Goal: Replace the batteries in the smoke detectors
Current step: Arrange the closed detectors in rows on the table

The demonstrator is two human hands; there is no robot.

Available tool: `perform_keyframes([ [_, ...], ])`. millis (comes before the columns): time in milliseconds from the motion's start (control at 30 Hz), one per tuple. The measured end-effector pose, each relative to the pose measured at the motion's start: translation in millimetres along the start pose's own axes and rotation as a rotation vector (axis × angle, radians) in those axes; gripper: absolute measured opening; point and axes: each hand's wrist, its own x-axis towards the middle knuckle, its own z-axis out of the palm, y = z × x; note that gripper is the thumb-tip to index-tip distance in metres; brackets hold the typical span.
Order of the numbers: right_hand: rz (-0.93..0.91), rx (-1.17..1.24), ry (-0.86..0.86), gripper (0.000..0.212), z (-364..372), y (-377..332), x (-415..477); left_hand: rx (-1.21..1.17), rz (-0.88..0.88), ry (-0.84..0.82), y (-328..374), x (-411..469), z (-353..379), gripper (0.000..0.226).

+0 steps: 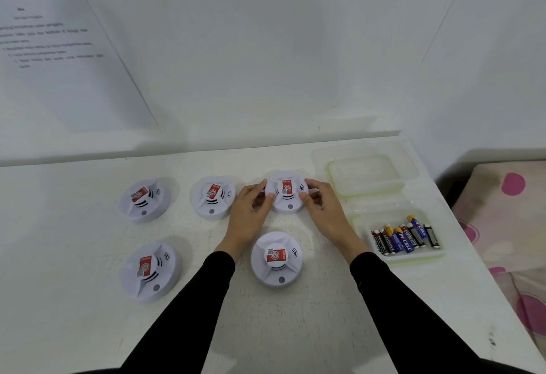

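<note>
Several round white smoke detectors with red labels lie on the white table. My left hand (251, 208) and my right hand (320, 206) grip the back-right detector (286, 195) from its two sides, fingers curled round its rim. Another detector (276, 258) lies just in front of it, between my forearms. Two more sit in the back row (213, 196) (144, 199), and one at the front left (150, 269). Several batteries (406, 236) lie in a clear tray (413, 257) to the right.
An empty clear container (366, 173) stands behind the battery tray at the back right. Printed paper sheets (59, 48) hang on the wall at left. The table's right edge runs beside a pink-patterned bed cover (508, 226).
</note>
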Motion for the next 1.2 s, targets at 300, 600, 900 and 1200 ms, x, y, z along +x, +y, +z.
perform_keyframes([
  [300,0.027,-0.068,0.000,0.033,1.0,-5.1,-3.1,0.051,0.015,0.016,-0.7,-2.1,1.5,0.042],
  [600,0.116,-0.045,0.121,0.035,4.4,-31.4,-8.3,-0.056,0.035,0.046,31.3,-7.8,-22.6,0.034],
  [900,0.111,-0.092,-0.086,0.042,114.5,-99.9,-17.3,0.076,-0.121,0.147,6.4,7.0,-141.0,0.029],
  [1200,0.322,-0.174,-0.089,0.041,161.7,-86.0,-16.6,0.129,-0.208,-0.261,-28.8,19.2,-157.5,0.036],
])
